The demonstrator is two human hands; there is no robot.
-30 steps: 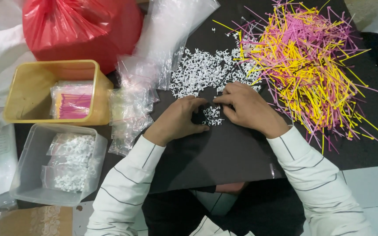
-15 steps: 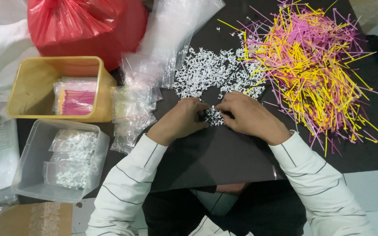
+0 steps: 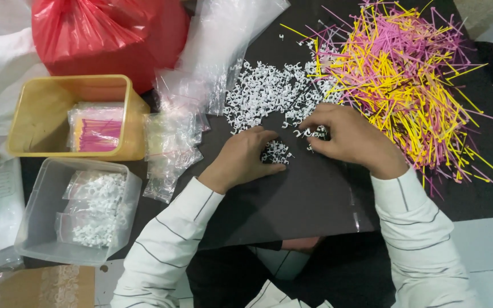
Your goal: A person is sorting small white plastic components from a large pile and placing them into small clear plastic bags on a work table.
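Note:
My left hand (image 3: 245,159) rests on the black sheet (image 3: 298,199), fingers curled around a small cluster of white plastic clips (image 3: 275,152). My right hand (image 3: 349,138) lies palm down just to the right, its fingertips pinching at a few white clips at the edge of the larger pile of white clips (image 3: 266,94). Whether either hand truly grips clips is partly hidden by the fingers. A big heap of pink and yellow thin sticks (image 3: 406,80) spreads to the right of my right hand.
A yellow tub (image 3: 35,122) holds a bag of pink sticks. A clear tub (image 3: 41,228) holds bags of white clips. Small clear bags (image 3: 172,142) lie between the tubs and my left hand. A red plastic bag (image 3: 104,34) sits at the back.
Both hands slid slightly toward the big clip pile. The right hand's fingers reached to the pile's edge; the small cluster stays between the hands.

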